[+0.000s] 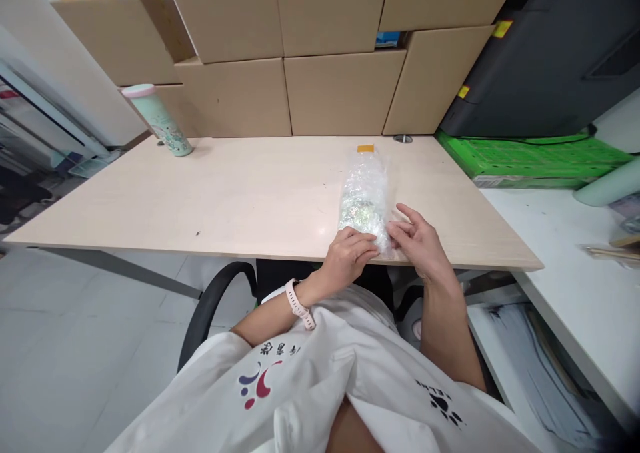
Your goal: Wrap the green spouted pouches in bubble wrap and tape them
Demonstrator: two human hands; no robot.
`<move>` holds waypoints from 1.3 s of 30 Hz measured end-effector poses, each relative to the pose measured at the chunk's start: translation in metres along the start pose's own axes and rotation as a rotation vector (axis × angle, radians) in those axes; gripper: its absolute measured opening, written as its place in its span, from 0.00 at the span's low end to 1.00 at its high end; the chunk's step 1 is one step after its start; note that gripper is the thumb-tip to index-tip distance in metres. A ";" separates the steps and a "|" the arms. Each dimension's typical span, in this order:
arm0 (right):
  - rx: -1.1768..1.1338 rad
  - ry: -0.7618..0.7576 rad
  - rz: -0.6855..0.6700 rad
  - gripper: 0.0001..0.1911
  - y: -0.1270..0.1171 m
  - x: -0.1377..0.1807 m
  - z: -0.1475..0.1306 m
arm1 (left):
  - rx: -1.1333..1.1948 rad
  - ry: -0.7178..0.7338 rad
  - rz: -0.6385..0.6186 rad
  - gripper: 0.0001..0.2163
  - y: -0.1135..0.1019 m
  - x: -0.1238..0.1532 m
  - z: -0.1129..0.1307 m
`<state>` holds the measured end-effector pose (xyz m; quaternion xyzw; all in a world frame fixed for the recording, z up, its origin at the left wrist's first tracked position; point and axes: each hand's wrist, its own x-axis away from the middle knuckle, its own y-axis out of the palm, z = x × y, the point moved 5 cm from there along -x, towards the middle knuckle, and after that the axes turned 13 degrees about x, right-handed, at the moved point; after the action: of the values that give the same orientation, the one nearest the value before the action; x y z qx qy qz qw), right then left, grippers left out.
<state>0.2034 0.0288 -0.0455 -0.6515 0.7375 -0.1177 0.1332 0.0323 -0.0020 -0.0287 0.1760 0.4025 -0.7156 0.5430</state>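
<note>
A clear bubble-wrap packet lies on the table near its front edge, with an orange strip at its far end. Something pale green shows through the plastic, but its kind is unclear. My left hand, a pink watch strap on its wrist, is closed over the packet's near end with the fingers bent together. At the near right corner, my right hand holds the plastic edge between thumb and fingers, while one finger sticks out above. Part of the near end is hidden under my left fingers.
Cardboard boxes are stacked along the table's back. A mint tumbler with a pink lid stands at the back left. To the right are a green crate, a dark case and a white side table.
</note>
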 end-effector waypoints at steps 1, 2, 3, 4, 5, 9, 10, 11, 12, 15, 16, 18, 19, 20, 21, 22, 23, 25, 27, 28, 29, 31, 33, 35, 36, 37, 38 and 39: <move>-0.013 0.011 0.010 0.45 0.002 -0.002 -0.002 | 0.023 0.020 0.015 0.10 -0.002 0.000 0.001; -0.039 0.020 0.026 0.46 0.004 -0.003 -0.005 | 0.044 0.042 0.027 0.09 -0.004 0.000 0.002; -0.079 0.022 0.039 0.44 0.007 -0.003 -0.009 | 0.060 0.062 0.037 0.09 -0.006 0.001 0.003; -0.129 0.018 0.036 0.42 0.011 -0.003 -0.013 | 0.071 0.080 0.043 0.08 -0.007 0.001 0.004; -0.182 0.012 0.012 0.37 0.017 -0.002 -0.018 | 0.075 0.096 0.047 0.08 -0.007 0.001 0.004; -0.287 -0.012 -0.121 0.21 0.039 0.001 -0.033 | 0.063 0.147 0.046 0.08 -0.005 0.003 0.007; -0.274 -0.020 -0.113 0.20 0.041 0.001 -0.033 | 0.066 0.151 0.037 0.08 -0.006 0.003 0.009; -0.258 -0.036 -0.098 0.20 0.042 0.000 -0.033 | 0.077 0.142 0.021 0.07 -0.008 0.002 0.010; -0.250 -0.056 -0.087 0.19 0.042 0.000 -0.032 | 0.095 0.124 0.002 0.06 -0.012 0.001 0.012; -0.293 -0.105 -0.147 0.21 0.041 -0.001 -0.029 | 0.082 0.100 -0.036 0.14 -0.039 -0.012 0.019; -0.312 -0.116 -0.191 0.22 0.040 0.000 -0.029 | 0.000 0.149 -0.051 0.18 -0.050 -0.018 0.023; -0.323 -0.133 -0.302 0.22 0.038 0.004 -0.029 | -0.276 0.221 -0.074 0.24 -0.073 -0.029 0.028; -0.318 -0.141 -0.366 0.22 0.037 0.007 -0.029 | -0.407 0.229 -0.096 0.27 -0.083 -0.035 0.027; -0.309 -0.147 -0.430 0.21 0.037 0.010 -0.030 | -0.504 0.231 -0.131 0.31 -0.090 -0.039 0.026; -0.300 -0.151 -0.491 0.21 0.037 0.013 -0.030 | -0.583 0.222 -0.152 0.33 -0.096 -0.042 0.023; -0.292 -0.154 -0.540 0.20 0.037 0.016 -0.030 | -0.637 0.205 -0.161 0.34 -0.100 -0.044 0.021; -0.284 -0.157 -0.573 0.20 0.037 0.018 -0.029 | -0.663 0.183 -0.157 0.34 -0.104 -0.045 0.019; -0.274 -0.171 -0.588 0.18 0.036 0.020 -0.027 | -0.629 0.128 -0.126 0.31 -0.107 -0.044 0.018; -0.276 -0.188 -0.566 0.18 0.034 0.020 -0.023 | -0.454 0.059 -0.122 0.30 -0.107 -0.040 0.019; -0.280 -0.194 -0.550 0.17 0.033 0.020 -0.020 | -0.313 0.018 -0.139 0.30 -0.106 -0.038 0.021; -0.286 -0.201 -0.534 0.17 0.032 0.021 -0.018 | -0.149 -0.027 -0.167 0.31 -0.106 -0.036 0.024; -0.311 -0.232 -0.473 0.18 0.030 0.023 -0.016 | 0.194 -0.129 -0.243 0.31 -0.103 -0.031 0.032; -0.354 -0.269 -0.384 0.19 0.026 0.027 -0.019 | 0.464 -0.219 -0.330 0.34 -0.099 -0.024 0.044; -0.388 -0.293 -0.305 0.19 0.023 0.033 -0.027 | 0.598 -0.258 -0.362 0.43 -0.093 -0.017 0.055; -0.393 -0.296 -0.276 0.20 0.022 0.036 -0.032 | 0.622 -0.270 -0.328 0.47 -0.090 -0.015 0.059; -0.390 -0.296 -0.249 0.20 0.022 0.040 -0.039 | 0.632 -0.285 -0.257 0.50 -0.087 -0.013 0.060; -0.380 -0.296 -0.221 0.20 0.022 0.044 -0.046 | 0.639 -0.307 -0.159 0.50 -0.084 -0.011 0.059; -0.365 -0.298 -0.184 0.20 0.022 0.048 -0.053 | 0.662 -0.344 -0.051 0.47 -0.081 -0.010 0.057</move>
<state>0.1588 -0.0157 -0.0053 -0.7395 0.6562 0.1034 0.1093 -0.0282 -0.0322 0.0443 0.2093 0.0565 -0.8394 0.4984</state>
